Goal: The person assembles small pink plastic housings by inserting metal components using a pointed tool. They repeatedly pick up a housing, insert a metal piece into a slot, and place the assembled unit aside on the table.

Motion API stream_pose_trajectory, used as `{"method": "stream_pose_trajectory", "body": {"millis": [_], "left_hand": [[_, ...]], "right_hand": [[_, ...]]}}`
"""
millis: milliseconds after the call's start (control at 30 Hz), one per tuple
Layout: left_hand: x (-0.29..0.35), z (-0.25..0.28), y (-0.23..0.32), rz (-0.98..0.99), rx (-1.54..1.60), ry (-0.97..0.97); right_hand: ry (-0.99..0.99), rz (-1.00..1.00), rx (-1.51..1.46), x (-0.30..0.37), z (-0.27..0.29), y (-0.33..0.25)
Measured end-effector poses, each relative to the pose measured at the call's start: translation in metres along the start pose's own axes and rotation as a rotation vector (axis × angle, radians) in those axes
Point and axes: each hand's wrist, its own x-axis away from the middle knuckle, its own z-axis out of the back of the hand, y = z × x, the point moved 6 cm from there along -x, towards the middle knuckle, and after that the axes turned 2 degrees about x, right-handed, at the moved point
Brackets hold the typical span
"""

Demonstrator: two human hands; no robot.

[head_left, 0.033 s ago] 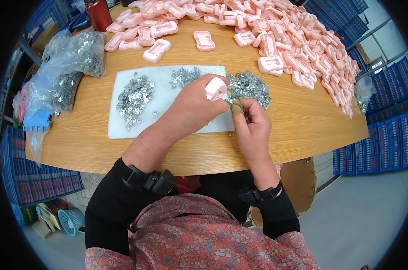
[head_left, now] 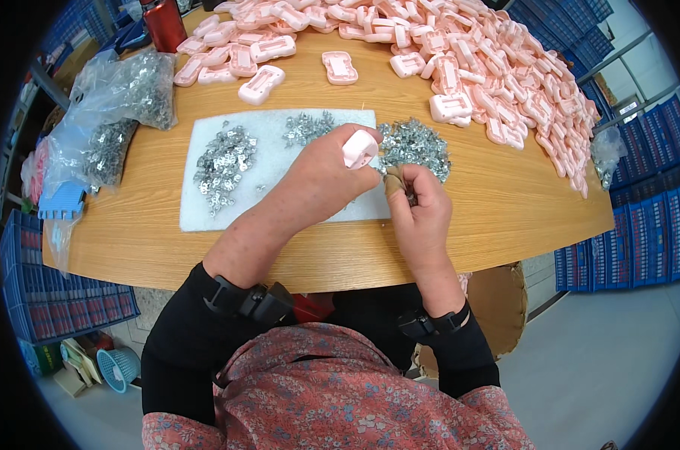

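Holding the pink shell (head_left: 360, 149) over the white mat (head_left: 271, 146), the left hand (head_left: 326, 174) has its grip clamped round it; alongside, the right hand (head_left: 424, 202) curls near the silvery metal pieces (head_left: 419, 146), and I can't tell whether its grip pinches one!

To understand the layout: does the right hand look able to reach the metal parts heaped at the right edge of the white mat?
Probably yes: the right hand is close beside the heaped metal parts, with nothing visible between. The left hand, holding a pink piece, leaves most of them uncovered.
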Motion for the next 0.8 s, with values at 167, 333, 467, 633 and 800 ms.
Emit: {"method": "stream_pose_trajectory", "body": {"millis": [167,333,467,633,800], "left_hand": [[0.000,-0.005,-0.005,0.188,0.143,-0.112],[-0.002,0.005,-0.001,0.063,-0.269,-0.027],[0.000,0.007,0.007,0.087,-0.467,0.042],[0.000,0.010,0.015,0.067,-0.559,0.031],[0.017,0.022,0.006,0.226,0.016,-0.010]], "right_hand": [[0.014,0.064,0.062,0.000,0.000,-0.006],[0.006,-0.075,0.037,0.001,0.005,0.011],[-0.004,-0.157,-0.014,0.002,0.008,0.022],[-0.047,-0.304,-0.180,0.007,0.006,0.032],[-0.119,-0.442,-0.340,0.012,0.010,0.032]]}}
